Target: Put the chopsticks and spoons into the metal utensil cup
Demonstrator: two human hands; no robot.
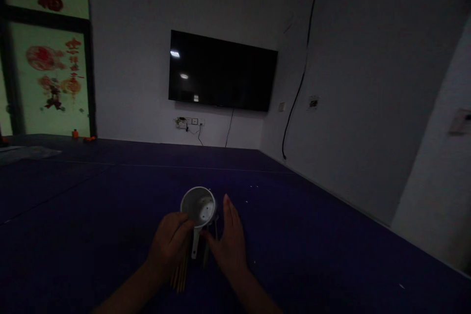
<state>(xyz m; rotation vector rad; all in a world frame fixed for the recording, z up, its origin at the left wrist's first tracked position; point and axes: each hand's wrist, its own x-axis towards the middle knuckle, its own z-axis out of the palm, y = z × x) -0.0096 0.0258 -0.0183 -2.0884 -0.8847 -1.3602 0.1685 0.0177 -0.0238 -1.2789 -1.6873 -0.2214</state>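
A white, cup-shaped holder (187, 201) leans with its mouth toward me. Small dark holes show in its base, and a tab with a hole in its end hangs from the rim. Curled around the left side of that rim are the fingers of my left hand (170, 241). My right hand (230, 243) stands to the right of the holder, fingers stretched up and thumb apart near the tab. Several wooden chopsticks (179, 274) lie below my left hand. Thin, stick-like things (206, 255) lie between my hands, too dark to name.
The dark blue surface (312, 235) carries a few small white scraps (253, 186). Beyond it, a television (222, 71) hangs on the wall. A black cable (303, 73) runs down the right wall. Small orange objects (75, 133) sit by the door (51, 78).
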